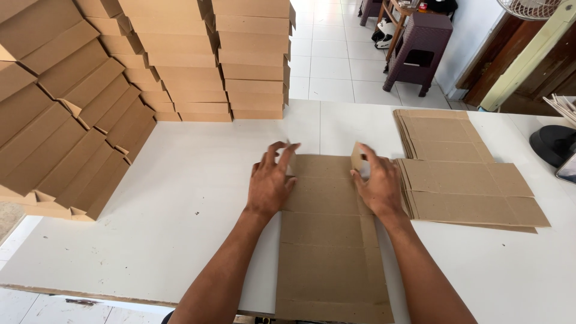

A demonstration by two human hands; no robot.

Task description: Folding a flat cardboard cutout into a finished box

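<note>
Right, both of my hands are down on the flat cardboard box blank (pixel 329 240), which lies lengthwise straight out in front of me on the white table (pixel 192 210), its near end hanging at the table's edge under my forearms. My left hand (pixel 270 180) is spread wide, palm pressing the blank's left edge, fingers fanned so the sheet stays put. My right hand (pixel 377 183) is pinching a small side flap (pixel 359 161) at the far right corner, tipping it up off the sheet; thumb and fingers are closed narrow on it, and that flap stands nearly upright while everything else on the blank lies flat. I'd say the left is the anchor here, so the fold on the right follows the crease rather than dragging the whole sheet.

Just beyond my right hand sits the stack of unfolded blanks (pixel 468 192), touching or very nearly touching the one I'm working, close enough to grab from without leaning. Out past my left hand, well apart, the folded cardboard boxes (pixel 72 114) are piled in slanted rows, and further ahead a taller stack of folded boxes (pixel 249 60) stands at the table's far edge. Off to the far right, a black round object (pixel 552 144) sits near the table edge; I can't tell what it is.
</note>
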